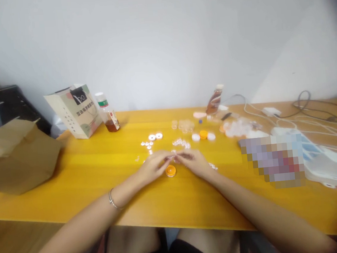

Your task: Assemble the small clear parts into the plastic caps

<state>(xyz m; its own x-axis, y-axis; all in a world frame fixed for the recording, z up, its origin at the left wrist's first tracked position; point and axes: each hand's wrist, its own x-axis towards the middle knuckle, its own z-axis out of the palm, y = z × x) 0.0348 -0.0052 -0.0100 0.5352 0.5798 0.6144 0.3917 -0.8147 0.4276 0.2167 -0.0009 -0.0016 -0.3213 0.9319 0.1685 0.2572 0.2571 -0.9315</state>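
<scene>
My left hand (156, 165) and my right hand (195, 163) meet over the table, their fingertips pinched close together. A small whitish piece (171, 156) shows blurred between the fingers of both hands; its exact shape is hard to make out. Just below the fingertips sits a round orange cap (170, 171) with a pale rim. Behind the hands lie several small white ring-like parts (182, 143). Left of those are small white knobbed discs (146, 143) and two larger white wheels (155, 136). More small white parts (213, 166) rest beside my right wrist.
Clear cups (187, 126) stand farther back, near an orange lid (203, 134) between white ones. A bottle (107, 112) and paper bag (79, 113) are back left, a brown bag (19, 156) far left. Another bottle (214, 100), cables (306, 105) and a plastic package (323, 159) occupy the right.
</scene>
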